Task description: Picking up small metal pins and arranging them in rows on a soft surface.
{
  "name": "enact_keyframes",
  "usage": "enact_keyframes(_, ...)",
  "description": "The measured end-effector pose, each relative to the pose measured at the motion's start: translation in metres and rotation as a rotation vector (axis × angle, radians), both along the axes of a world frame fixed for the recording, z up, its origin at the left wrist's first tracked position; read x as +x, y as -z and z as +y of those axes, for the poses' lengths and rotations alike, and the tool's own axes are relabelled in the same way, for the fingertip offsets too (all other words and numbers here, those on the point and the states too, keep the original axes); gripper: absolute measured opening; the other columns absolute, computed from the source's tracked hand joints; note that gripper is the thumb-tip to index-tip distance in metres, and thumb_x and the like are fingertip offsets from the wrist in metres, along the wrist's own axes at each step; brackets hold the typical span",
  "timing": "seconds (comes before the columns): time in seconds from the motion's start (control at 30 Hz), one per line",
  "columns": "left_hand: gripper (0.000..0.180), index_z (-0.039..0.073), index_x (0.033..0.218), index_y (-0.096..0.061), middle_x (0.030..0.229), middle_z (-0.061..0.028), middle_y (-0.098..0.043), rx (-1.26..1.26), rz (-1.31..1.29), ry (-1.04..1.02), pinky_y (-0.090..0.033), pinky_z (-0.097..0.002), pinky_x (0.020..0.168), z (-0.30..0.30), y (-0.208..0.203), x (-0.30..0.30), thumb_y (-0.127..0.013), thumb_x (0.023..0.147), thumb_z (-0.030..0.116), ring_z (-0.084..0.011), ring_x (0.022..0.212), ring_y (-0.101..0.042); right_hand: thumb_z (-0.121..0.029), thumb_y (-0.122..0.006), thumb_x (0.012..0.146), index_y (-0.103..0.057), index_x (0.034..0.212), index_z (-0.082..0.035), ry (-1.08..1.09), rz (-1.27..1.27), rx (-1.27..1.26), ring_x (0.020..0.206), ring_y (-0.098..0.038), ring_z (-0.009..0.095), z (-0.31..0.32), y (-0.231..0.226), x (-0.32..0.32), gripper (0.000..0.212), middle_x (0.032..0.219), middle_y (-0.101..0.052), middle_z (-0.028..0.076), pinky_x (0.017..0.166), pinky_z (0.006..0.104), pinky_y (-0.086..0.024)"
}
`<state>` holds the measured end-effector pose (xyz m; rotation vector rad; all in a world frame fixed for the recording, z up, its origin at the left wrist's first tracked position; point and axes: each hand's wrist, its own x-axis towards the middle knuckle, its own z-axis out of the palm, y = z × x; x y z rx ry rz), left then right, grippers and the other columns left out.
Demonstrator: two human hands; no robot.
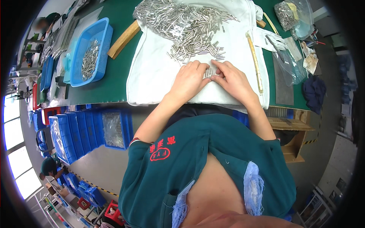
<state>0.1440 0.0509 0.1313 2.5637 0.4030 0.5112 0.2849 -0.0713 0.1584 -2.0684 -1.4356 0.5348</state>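
Observation:
Between my hands, a short row of small silvery metal pins (210, 72) lies side by side on a white cloth (152, 83). My left hand (191, 79) closes on the row from the left, its fingers bent at the pins' upper ends and the thumb at their lower ends. From the other side my right hand (231, 80) presses on the same row with thumb and fingers. Just beyond the fingertips spreads a large heap of loose metal pins (201, 30), partly under clear plastic at its far left.
Left of the cloth stand a wooden bar (124, 39) and a blue basket (105, 45) holding more pins. A yellowish stick (255, 64) lies on the cloth's right side. Farther right are a white glove (268, 41) and a clear bag of metal parts (286, 16). Blue crates (80, 133) stand below the table.

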Motion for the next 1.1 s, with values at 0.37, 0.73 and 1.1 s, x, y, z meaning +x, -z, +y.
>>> enact_keyframes(0.37, 0.026, 0.007, 0.104, -0.064, 0.091, -0.0075, -0.061, -0.125, 0.011, 0.037, -0.046, -0.0372, 0.077, 0.007, -0.014, -0.017, -0.070, 0.079, 0.014, -0.0245, 0.084, -0.061, -0.022, -0.069, 0.083, -0.062, 0.116, -0.011, -0.074, -0.025, 0.029, 0.088, -0.061, 0.022, -0.004, -0.001, -0.006, 0.035, 0.098, -0.058, 0.007, 0.077, 0.0341, -0.050)
enact_keyframes(0.73, 0.017, 0.007, 0.091, -0.065, 0.089, -0.0087, -0.059, 0.016, 0.007, -0.275, -0.048, -0.0393, 0.075, 0.028, 0.004, -0.012, -0.071, 0.076, 0.012, -0.0291, 0.086, -0.059, -0.026, -0.071, 0.081, -0.066, 0.105, -0.012, -0.040, -0.204, 0.126, 0.096, -0.059, 0.023, 0.006, 0.018, -0.018, 0.028, 0.110, -0.056, 0.006, 0.080, 0.0348, -0.050)
enact_keyframes(1.1, 0.010, 0.007, 0.086, -0.063, 0.086, -0.0098, -0.059, 0.109, 0.028, -0.253, -0.049, -0.0384, 0.074, 0.022, 0.001, -0.019, -0.068, 0.078, 0.011, -0.0279, 0.083, -0.060, -0.027, -0.072, 0.080, -0.064, 0.108, -0.009, 0.016, -0.201, 0.129, 0.099, -0.056, 0.027, 0.004, 0.022, -0.003, 0.034, 0.109, -0.056, 0.009, 0.083, 0.0374, -0.049)
